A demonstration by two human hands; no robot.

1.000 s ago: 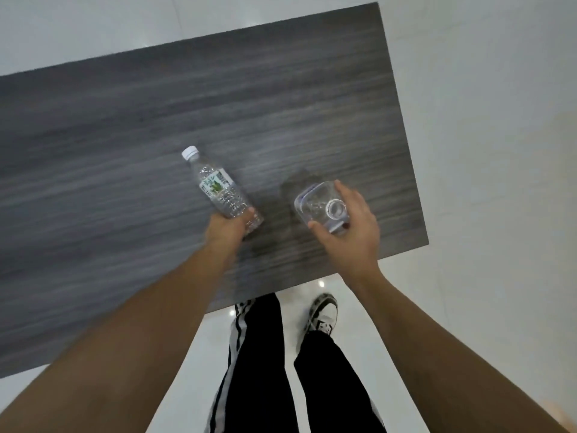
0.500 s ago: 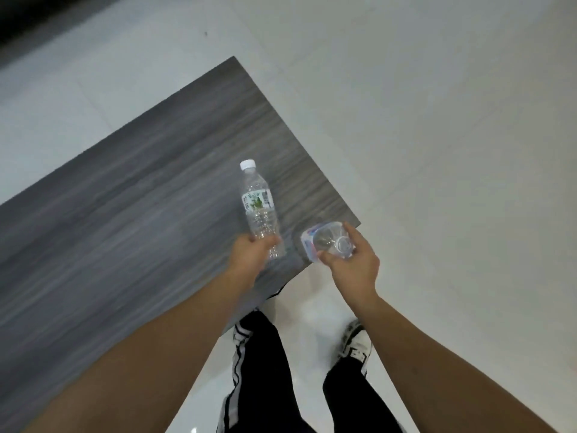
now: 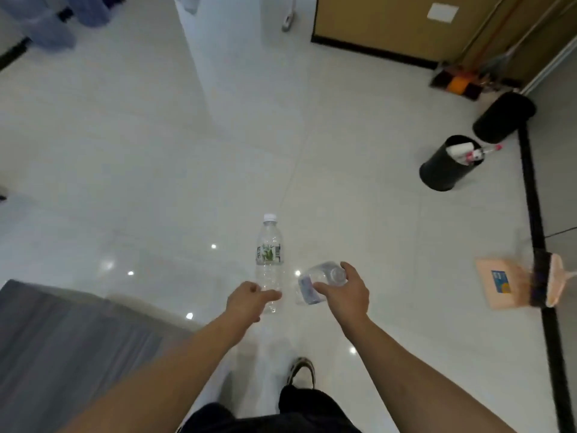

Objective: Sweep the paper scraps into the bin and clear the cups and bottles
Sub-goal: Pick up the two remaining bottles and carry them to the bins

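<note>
Left hand [image 3: 249,300] grasps base of bottle [image 3: 269,260], cap pointing away. Right hand [image 3: 345,295] grasps clear cup [image 3: 318,281] from above. Both held over floor, probably bound for bin [image 3: 443,167] far right.

A clear plastic bottle [image 3: 269,260] with a white cap and green-and-white label. A clear plastic cup [image 3: 315,284]. Grey streaked wood-grain desk [image 3: 62,339]. Glossy white tiled floor [image 3: 156,167]. Two black round bins [image 3: 443,170]. A peach-orange dustpan [image 3: 499,284].

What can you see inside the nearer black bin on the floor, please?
Inside the nearer black bin, white and pink rubbish pokes above the rim, possibly a bottle. Anything lower down is hidden by the bin's wall.
</note>
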